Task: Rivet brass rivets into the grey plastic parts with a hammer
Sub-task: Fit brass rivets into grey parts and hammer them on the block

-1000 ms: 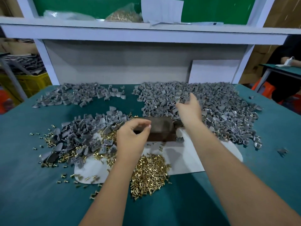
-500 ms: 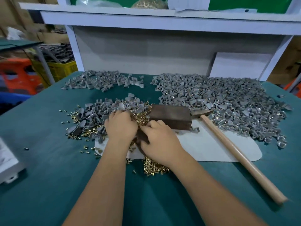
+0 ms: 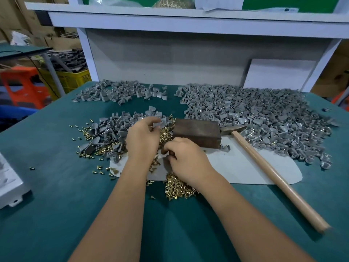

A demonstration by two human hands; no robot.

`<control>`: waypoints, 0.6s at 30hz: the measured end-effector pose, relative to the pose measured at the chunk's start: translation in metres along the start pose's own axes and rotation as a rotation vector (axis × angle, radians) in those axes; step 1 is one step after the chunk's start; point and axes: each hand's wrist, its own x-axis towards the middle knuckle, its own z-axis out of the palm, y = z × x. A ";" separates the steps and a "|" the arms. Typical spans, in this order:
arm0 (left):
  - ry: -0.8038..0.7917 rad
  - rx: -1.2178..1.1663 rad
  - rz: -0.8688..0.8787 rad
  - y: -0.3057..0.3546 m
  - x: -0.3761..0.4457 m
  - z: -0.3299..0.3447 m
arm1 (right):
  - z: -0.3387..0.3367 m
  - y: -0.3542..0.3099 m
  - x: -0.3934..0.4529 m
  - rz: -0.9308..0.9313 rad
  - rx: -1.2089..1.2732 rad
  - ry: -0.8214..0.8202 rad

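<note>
Left hand now lifts 1 grey plastic part it was reaching for 0.5 s ago; right hand pinches among brass rivets, hammer untouched.

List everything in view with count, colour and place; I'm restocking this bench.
grey plastic parts: three piles, grey, far left, near left, far right of table
brass rivets: many, brass, heap near front plus scatter at left
steel block: one, dark brown, centre
hammer: one, wooden handle, lying at right
white mat: one, white, under block
table: one, teal
yellow crate: one, yellow, far left
left hand: pinches a grey part
right hand: fingers curled, contents hidden
</note>
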 end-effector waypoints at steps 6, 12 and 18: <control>0.030 -0.283 0.127 0.008 -0.002 0.004 | -0.008 0.012 0.003 0.068 0.186 0.335; -0.045 -0.381 0.151 0.016 -0.003 0.014 | -0.020 0.031 0.007 0.212 0.348 0.553; -0.148 -0.445 0.125 0.027 -0.008 0.022 | -0.027 0.046 0.006 0.315 0.351 0.635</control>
